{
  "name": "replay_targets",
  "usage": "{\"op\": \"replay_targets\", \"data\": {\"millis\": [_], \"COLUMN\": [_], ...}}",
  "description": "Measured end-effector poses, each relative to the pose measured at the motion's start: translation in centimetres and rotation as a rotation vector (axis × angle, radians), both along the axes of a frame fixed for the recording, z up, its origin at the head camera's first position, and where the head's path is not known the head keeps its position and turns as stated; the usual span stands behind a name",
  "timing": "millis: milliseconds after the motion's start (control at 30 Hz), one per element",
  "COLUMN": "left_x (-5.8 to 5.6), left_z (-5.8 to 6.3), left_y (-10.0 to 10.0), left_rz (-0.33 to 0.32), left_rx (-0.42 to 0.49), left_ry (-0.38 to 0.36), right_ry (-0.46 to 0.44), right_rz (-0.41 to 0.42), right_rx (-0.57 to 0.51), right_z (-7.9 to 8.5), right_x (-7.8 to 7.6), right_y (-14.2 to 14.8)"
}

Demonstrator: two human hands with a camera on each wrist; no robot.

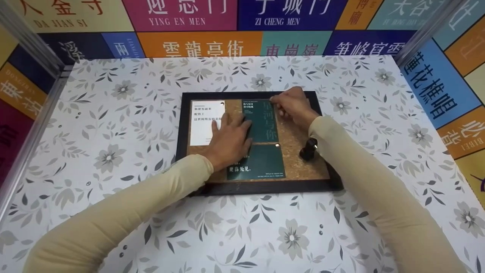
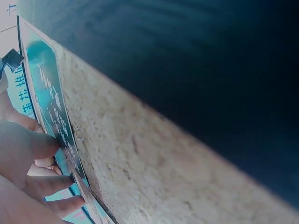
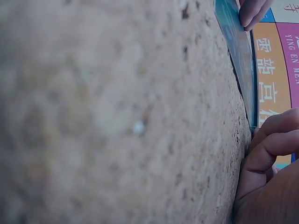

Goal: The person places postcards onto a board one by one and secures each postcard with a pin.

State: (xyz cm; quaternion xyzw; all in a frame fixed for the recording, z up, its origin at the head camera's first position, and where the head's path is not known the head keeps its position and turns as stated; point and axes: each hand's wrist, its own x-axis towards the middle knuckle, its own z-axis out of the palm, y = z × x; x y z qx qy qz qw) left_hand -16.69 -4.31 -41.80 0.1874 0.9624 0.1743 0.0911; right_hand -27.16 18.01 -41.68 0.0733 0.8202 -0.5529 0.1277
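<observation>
A cork board (image 1: 297, 168) in a black frame lies on the table, bearing a white card (image 1: 202, 131) at upper left, a dark green card (image 1: 261, 125) at upper middle and another green card (image 1: 265, 163) below. My left hand (image 1: 231, 138) lies with fingers spread across the middle, fingertips on the upper green card's left edge. At that card's top right corner, thumb and forefinger of my right hand (image 1: 293, 106) pinch a thin pin (image 3: 253, 127), its head hidden by the fingers. Small round tack heads show on the white card's and lower green card's top right corners.
A white tablecloth (image 1: 291, 237) with grey flowers and leaves surrounds the board. Colourful panels with large characters (image 1: 201, 47) stand along the back and both sides. A small black camera (image 1: 309, 149) sits by the right wrist, over the board's right part.
</observation>
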Motion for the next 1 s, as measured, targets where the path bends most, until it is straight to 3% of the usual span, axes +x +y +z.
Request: {"op": "replay_targets", "data": {"millis": [1000], "left_x": [-0.03], "left_z": [0.02], "left_y": [0.14], "left_rz": [0.009], "left_rx": [-0.018], "left_ry": [-0.006], "right_ry": [-0.061], "right_rz": [-0.031], "right_rx": [-0.013], "right_z": [0.21], "right_x": [-0.34], "right_y": [-0.09]}}
